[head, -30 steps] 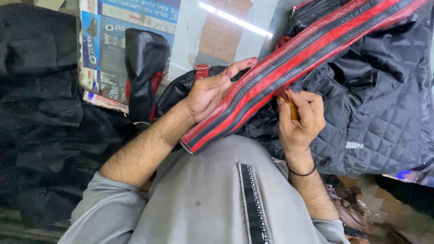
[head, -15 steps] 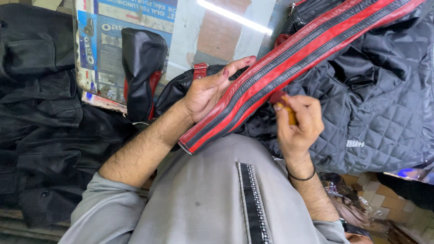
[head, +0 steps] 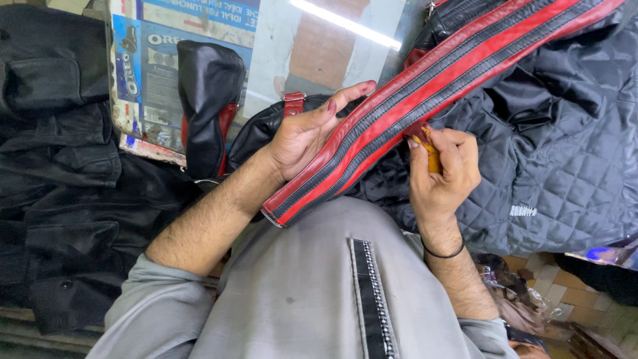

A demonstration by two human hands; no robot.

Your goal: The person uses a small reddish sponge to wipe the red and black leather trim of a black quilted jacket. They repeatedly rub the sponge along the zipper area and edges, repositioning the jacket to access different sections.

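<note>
A long red and black striped leather sleeve (head: 425, 93) runs from my chest up to the top right. My left hand (head: 309, 133) lies flat under its near end and holds it up, fingers stretched along the edge. My right hand (head: 442, 169) is closed on a small yellow-brown tool (head: 430, 154), whose tip touches the sleeve's underside edge. The rest of the red and black leather garment (head: 209, 100) lies folded to the left of my left hand.
A black quilted jacket (head: 565, 159) is spread at the right. More black jackets (head: 60, 166) are piled at the left. A glass table top (head: 319, 46) over printed paper lies beyond my hands. Tiled floor shows at bottom right.
My right hand has shifted slightly along the sleeve's edge with the tool. My left hand keeps the same hold on the sleeve.
</note>
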